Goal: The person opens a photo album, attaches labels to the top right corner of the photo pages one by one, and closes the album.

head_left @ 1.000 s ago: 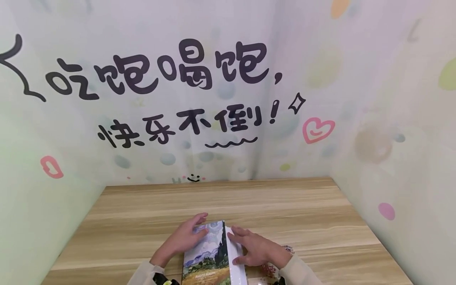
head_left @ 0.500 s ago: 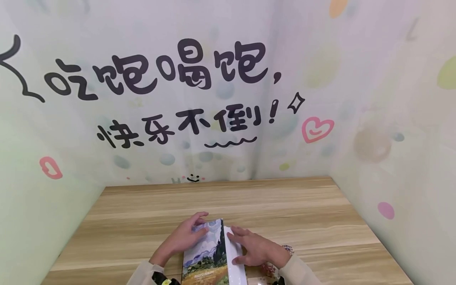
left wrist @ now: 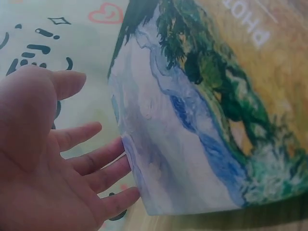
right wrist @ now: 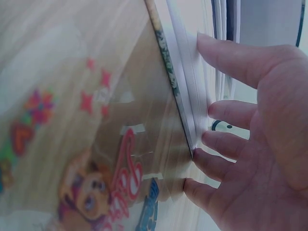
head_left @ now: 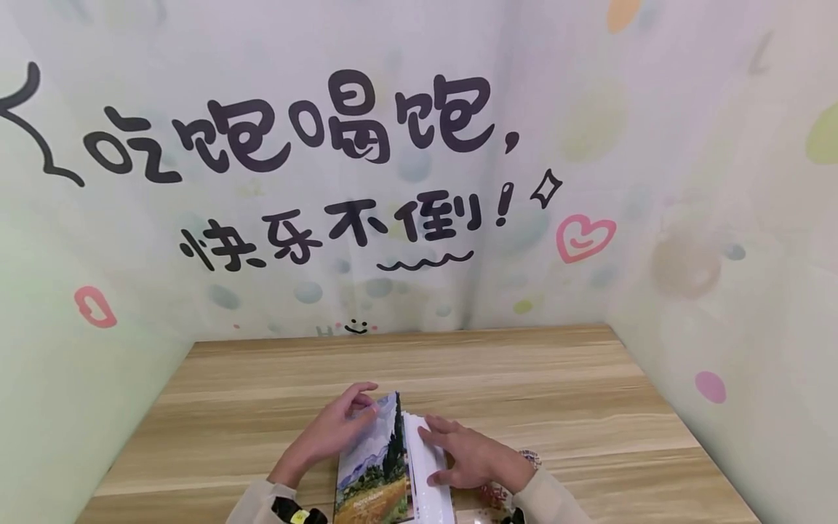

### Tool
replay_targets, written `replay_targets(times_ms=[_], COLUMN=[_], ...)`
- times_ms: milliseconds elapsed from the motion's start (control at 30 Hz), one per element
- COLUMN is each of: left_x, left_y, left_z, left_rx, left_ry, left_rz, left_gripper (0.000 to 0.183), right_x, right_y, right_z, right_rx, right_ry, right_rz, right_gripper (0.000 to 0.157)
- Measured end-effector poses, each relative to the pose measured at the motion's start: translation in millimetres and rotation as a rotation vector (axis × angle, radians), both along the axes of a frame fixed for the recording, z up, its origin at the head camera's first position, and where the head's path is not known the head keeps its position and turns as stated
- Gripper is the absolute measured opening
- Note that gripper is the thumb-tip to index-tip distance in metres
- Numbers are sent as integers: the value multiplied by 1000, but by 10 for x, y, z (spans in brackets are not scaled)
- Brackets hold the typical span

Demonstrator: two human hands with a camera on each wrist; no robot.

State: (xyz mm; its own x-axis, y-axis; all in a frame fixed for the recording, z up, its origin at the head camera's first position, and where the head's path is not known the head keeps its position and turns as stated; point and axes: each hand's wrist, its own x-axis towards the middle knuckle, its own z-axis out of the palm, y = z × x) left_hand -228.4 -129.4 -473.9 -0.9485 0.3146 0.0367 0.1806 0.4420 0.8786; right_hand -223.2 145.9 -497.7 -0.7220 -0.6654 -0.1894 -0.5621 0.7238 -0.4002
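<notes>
A photo album (head_left: pixel 376 466) with a painted landscape cover lies near the front of the table, its cover partly raised off the white inner pages (head_left: pixel 428 473). My left hand (head_left: pixel 337 429) is at the cover's far left; in the left wrist view, spread fingertips touch the edge of the cover (left wrist: pixel 159 120), with the thumb apart from it. On the pages rests my right hand (head_left: pixel 471 455), its fingers extended. The right wrist view has its fingertips (right wrist: pixel 207 41) against the album's page side. The album's near end is cut off in the head view.
A clear plastic sheet with cartoon stickers (right wrist: pixel 89 187) lies right of the album, partly under the right forearm in the head view. The wooden table (head_left: pixel 275 371) meets a printed backdrop (head_left: pixel 419 291) at the back and both sides.
The album cover has tilted up and leftward, showing more of the inner pages. My left hand has shifted slightly left and away from me. The right hand has stayed in place.
</notes>
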Motion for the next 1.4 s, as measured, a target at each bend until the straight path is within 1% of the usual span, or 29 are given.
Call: replay_targets(times_ms=[333, 600, 733, 833, 900, 967, 1067, 1400], left_x=[16, 19, 20, 20, 24, 26, 38, 81], left_y=[-91, -192, -243, -281, -307, -332, -374, -555], left_z=[77, 112, 118, 126, 131, 139, 149, 151], left_rx=[82, 90, 90, 118, 153, 202, 235, 259], left_ry=[-35, -45, -42, -40, -46, -60, -82, -111], left_rz=[88, 121, 149, 150, 148, 141, 147, 147], left_gripper=[42, 42, 41, 41, 41, 41, 41, 43], right_x=[9, 10, 6, 6, 9, 13, 19, 23], right_y=[5, -5, -7, -1, 3, 6, 9, 6], right_z=[15, 2, -1, 2, 9, 18, 29, 32], right_rx=[11, 9, 2, 0, -3, -4, -5, -13], right_ry=[2, 0, -1, -6, -10, -15, -21, -30], right_rz=[-5, -7, -7, -8, -6, -6, -5, -4], right_gripper=[77, 77, 77, 77, 77, 77, 77, 77])
